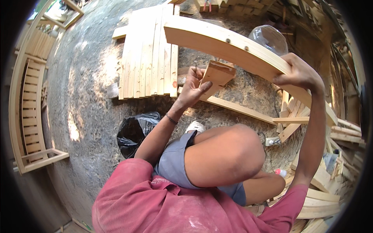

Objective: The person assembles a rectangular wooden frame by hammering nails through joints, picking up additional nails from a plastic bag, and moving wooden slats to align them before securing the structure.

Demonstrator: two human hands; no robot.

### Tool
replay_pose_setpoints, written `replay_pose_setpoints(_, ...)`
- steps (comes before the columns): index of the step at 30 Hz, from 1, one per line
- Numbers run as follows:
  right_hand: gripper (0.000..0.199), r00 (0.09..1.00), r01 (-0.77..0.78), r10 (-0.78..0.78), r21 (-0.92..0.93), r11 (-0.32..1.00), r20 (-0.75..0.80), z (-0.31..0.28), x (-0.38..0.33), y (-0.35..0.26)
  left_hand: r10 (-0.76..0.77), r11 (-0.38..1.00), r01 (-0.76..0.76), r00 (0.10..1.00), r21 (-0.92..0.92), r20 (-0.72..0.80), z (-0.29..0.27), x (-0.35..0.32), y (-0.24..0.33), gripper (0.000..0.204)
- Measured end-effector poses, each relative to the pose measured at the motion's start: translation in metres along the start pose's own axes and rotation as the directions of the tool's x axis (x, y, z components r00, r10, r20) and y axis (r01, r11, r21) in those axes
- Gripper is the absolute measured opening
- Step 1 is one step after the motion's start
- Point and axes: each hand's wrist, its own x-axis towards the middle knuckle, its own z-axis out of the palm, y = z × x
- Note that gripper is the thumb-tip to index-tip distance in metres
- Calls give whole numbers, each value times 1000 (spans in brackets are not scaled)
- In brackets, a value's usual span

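Note:
My right hand (300, 73) is wrapped over the edge of a long pale plank (217, 40), which slants from the upper middle down to the right. Two dark knots show on the plank's upper face. Lower and to the left, my left hand (194, 87) grips a short wooden board (218, 74) by its left side, thumb on its face. That board is tilted below the long plank; whether the two touch I cannot tell. A dark band circles my left wrist.
Pale slats (147, 54) lie side by side ahead on the left. A black plastic bag (136, 132) sits beside my left forearm. A clear plastic container (268, 39) stands beyond the plank. A slatted wooden frame (24, 116) is far left. Wood offcuts (316, 204) and a power socket (272, 141) lie right.

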Motion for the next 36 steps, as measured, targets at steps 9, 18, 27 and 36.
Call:
replay_pose_setpoints(9, 55, 883, 90, -204, -274, 958, -422, 28, -25, 5, -171, 985, 170, 962, 21, 214, 8, 47, 64, 71)
replay_pose_setpoints(18, 56, 775, -118, -198, -445, 888, -600, 46, -67, 44, 67, 997, -59, 985, -53, 156, 25, 48, 49, 74)
replay_pose_setpoints(27, 56, 643, -136, -272, -455, 880, -716, 57, -50, 51, -92, 995, 95, 977, -8, 192, -7, 59, 48, 96)
replay_pose_setpoints(36, 59, 617, -126, -280, -444, 887, -735, 48, -37, 56, -120, 993, 118, 982, 23, 148, -12, 77, 44, 94)
